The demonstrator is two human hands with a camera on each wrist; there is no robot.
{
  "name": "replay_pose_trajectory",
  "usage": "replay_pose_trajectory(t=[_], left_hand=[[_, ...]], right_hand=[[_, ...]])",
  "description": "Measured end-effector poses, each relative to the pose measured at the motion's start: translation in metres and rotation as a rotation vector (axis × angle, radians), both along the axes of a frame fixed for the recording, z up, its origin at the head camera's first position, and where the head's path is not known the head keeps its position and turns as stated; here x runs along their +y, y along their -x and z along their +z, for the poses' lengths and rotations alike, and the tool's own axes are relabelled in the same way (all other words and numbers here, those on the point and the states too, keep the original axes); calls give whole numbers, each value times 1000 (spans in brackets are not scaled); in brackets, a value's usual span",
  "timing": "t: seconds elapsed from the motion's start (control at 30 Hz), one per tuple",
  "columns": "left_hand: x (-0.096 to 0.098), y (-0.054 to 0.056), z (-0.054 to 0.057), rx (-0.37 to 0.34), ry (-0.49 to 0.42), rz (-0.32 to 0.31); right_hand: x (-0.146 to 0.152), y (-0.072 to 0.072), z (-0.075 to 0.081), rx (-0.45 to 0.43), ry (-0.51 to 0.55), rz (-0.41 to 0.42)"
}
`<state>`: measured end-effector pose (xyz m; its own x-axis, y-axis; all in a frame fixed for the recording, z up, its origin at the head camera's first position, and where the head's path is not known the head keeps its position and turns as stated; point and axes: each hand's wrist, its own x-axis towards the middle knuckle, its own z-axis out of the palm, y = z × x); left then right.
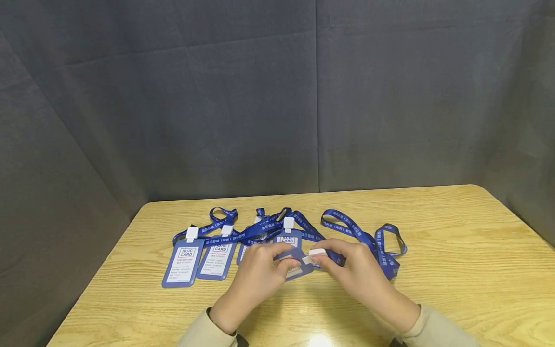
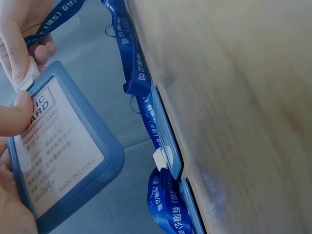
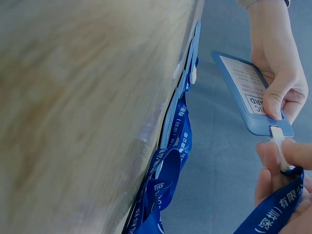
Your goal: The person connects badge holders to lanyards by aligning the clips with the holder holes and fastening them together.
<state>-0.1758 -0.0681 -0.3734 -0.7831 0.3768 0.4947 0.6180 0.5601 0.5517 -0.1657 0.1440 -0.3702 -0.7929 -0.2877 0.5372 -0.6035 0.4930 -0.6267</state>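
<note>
My left hand [image 1: 264, 265] pinches a blue-framed ID card holder [image 2: 105, 146] near its top edge, thumb on the printed face. Between the thumb and fingers of my right hand [image 1: 357, 270] is the white clip [image 1: 317, 253] of a blue lanyard [image 3: 278, 209]. The clip's end meets the slot at the top of the holder, as the right wrist view shows. From the clip the printed strap trails past the right hand onto the table. Both hands are held close together above the tabletop, and the left one hides part of the holder in the head view.
Several blue card holders with white clips lie in a row on the wooden table [image 1: 455, 250], among them a leftmost holder [image 1: 179, 265]. Their lanyards [image 1: 260, 231] overlap behind them. Strap loops [image 1: 390, 241] lie at the right. A dark grey curtain [image 1: 243, 106] stands behind.
</note>
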Motion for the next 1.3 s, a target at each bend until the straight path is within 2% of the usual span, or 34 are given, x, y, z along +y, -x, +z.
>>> replay_pose_trajectory(t=[0.33, 0.47, 0.73, 1.03, 1.3], left_hand=[[0, -1, 3, -76, -6, -14], [0, -2, 5, -68, 8, -22], [0, -2, 6, -80, 4, -22], [1, -2, 3, -107, 12, -31], [1, -1, 3, -107, 21, -54]], right_hand=[[-3, -1, -1, -42, 22, 3], [-4, -3, 2, -42, 9, 2], [-3, -5, 6, -114, -22, -15], [-2, -6, 12, -118, -57, -45], [-1, -4, 9, -82, -82, -69]])
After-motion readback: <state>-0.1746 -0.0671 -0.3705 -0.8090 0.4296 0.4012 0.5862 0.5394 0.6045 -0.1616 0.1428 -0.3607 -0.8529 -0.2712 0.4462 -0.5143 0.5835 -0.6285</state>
